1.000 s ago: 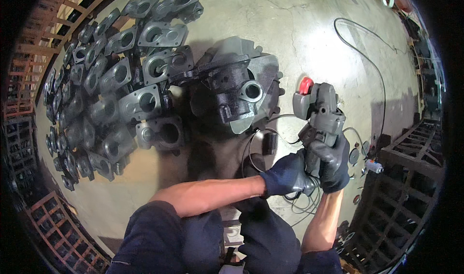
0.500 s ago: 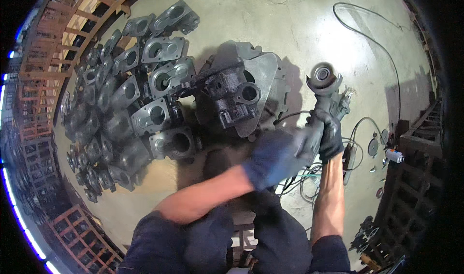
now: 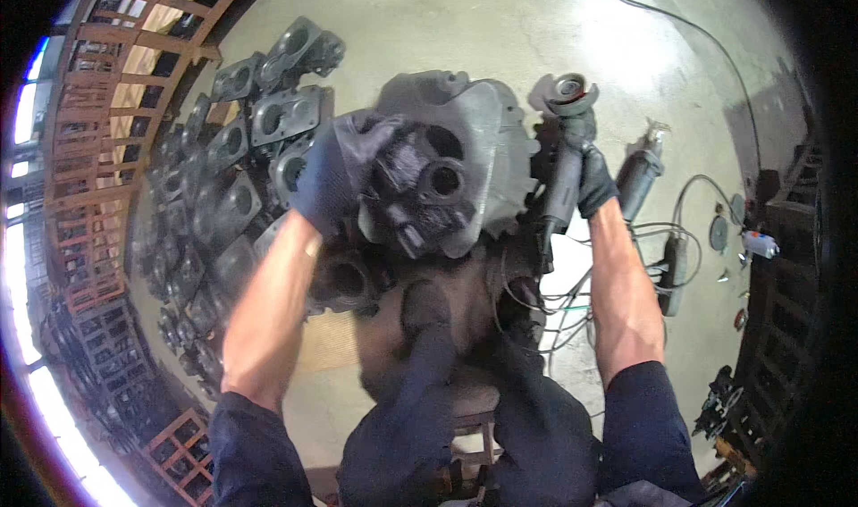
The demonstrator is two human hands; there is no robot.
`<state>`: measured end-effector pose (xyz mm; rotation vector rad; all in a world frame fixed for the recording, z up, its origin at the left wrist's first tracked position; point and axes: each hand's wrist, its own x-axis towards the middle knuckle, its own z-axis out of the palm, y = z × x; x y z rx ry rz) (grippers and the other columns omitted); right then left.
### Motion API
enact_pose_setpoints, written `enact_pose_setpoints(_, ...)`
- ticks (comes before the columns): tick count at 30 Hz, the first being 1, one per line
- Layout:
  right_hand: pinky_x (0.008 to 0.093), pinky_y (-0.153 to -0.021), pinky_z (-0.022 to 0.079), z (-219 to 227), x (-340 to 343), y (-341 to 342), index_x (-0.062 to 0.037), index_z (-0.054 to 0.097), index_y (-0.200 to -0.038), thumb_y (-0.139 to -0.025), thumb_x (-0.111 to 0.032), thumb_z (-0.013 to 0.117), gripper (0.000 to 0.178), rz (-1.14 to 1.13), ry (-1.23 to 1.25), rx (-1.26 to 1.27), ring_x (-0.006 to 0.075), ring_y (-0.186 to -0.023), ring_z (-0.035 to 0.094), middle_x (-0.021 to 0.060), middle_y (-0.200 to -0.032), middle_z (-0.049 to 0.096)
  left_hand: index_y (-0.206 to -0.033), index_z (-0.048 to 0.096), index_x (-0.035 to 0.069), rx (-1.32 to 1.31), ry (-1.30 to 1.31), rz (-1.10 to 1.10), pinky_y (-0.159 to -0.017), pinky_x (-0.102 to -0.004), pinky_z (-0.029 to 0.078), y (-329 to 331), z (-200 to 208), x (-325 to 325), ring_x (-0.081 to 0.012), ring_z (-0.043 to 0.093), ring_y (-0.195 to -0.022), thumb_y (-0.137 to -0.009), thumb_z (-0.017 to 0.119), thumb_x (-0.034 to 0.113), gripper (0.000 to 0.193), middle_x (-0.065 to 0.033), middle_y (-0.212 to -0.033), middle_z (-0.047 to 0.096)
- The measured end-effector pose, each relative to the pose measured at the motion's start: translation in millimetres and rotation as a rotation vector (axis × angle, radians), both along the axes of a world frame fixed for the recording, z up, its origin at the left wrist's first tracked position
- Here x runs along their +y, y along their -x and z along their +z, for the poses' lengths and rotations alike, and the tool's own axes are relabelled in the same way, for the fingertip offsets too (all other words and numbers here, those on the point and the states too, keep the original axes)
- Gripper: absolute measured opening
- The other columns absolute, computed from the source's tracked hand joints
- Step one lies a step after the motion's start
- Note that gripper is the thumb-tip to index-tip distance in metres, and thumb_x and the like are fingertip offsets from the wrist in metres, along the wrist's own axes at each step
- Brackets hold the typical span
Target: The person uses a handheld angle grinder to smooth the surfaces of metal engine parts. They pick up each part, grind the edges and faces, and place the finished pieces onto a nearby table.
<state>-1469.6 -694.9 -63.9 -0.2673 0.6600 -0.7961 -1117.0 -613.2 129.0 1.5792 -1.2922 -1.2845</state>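
My right hand (image 3: 594,178), in a dark glove, is closed around an angle grinder (image 3: 561,190). The grinder's round head and guard (image 3: 568,94) point away from me, to the right of the work stand. On the left, my gloved left hand (image 3: 344,167) grips the upper left edge of a dark metal casting (image 3: 438,172) with round openings; some of its fingers are hard to make out. The casting rests on a broad grey metal plate (image 3: 483,150), and the grinder is held apart from it.
Many similar castings (image 3: 284,117) stand on the floor at left. To the right lie a second power tool (image 3: 639,181), tangled cables (image 3: 572,306), a dark disc (image 3: 719,234) and a spray can (image 3: 761,244). Slatted racks (image 3: 94,150) line the left side.
My left hand has left the grinder, swung left and taken hold of the casting. The right hand still holds the grinder, now nearer the plate. The view has shifted somewhat.
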Motion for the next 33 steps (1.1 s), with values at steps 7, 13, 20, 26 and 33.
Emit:
enact_pose_setpoints(7, 0.0385, -0.101, 0.052, -51.2, -6.1, 2.4, 0.0052, 0.049, -0.138, -0.101, -0.019, 0.047, 0.044, 0.104, 0.144, 0.15, 0.0279, -0.105, 0.066, 0.0186, -0.126, 0.064, -0.105, 0.068, -0.006, -0.383, 0.333, 0.142, -0.075, -0.0272, 0.055, 19.5, 23.6, 57.9, -0.0102, 0.065, -0.085, -0.092, 0.07, 0.011, 0.022, -0.011, -0.093, 0.073)
enact_pose_setpoints(13, 0.0369, -0.082, 0.053, -12.1, -2.0, 13.4, 0.0108, 0.067, -0.108, -0.087, -0.044, 0.066, 0.059, 0.392, 0.426, 1.631, 0.0334, -0.096, 0.07, 0.0283, -0.096, 0.071, -0.104, 0.069, -0.004, -0.202, 0.218, 0.343, -0.07, -0.0299, 0.055, 55.4, 30.2, 70.6, -0.0139, 0.069, -0.079, -0.09, 0.074, 0.017, 0.025, -0.0136, -0.087, 0.073)
enact_pose_setpoints(20, 0.0439, -0.089, 0.051, 36.6, 115.4, 47.5, -0.0018, 0.066, -0.117, -0.089, -0.042, 0.068, 0.049, 0.393, 0.467, 1.811, 0.0391, -0.105, 0.067, 0.0253, -0.106, 0.07, -0.09, 0.07, 0.003, -0.476, 0.419, 0.216, -0.058, -0.0385, 0.053, 56.1, 22.8, 81.2, -0.0279, 0.069, -0.063, -0.089, 0.071, 0.027, 0.024, -0.0129, -0.074, 0.07)
enact_pose_setpoints(26, 0.0415, -0.085, 0.053, 23.8, 226.4, 106.6, -0.0005, 0.072, -0.1, -0.088, -0.035, 0.068, 0.037, 0.334, 0.233, 1.833, 0.0343, -0.093, 0.071, 0.0214, -0.1, 0.073, -0.102, 0.071, 0.003, -0.508, 0.326, 0.161, -0.069, -0.035, 0.055, 57.0, 30.7, 75.4, -0.0263, 0.072, -0.076, -0.091, 0.07, 0.026, 0.025, -0.0155, -0.087, 0.073)
enact_pose_setpoints(33, 0.0422, -0.082, 0.052, 40.2, 222.5, 105.0, -0.001, 0.073, -0.099, -0.085, -0.039, 0.067, 0.041, 0.315, 0.258, 1.91, 0.0382, -0.093, 0.069, 0.0221, -0.099, 0.072, -0.118, 0.069, 0.009, -1.085, 0.587, -0.164, -0.086, -0.0398, 0.052, -6.0, -0.4, 57.8, -0.0348, 0.067, -0.098, -0.084, 0.063, 0.017, 0.035, -0.0187, -0.112, 0.069)
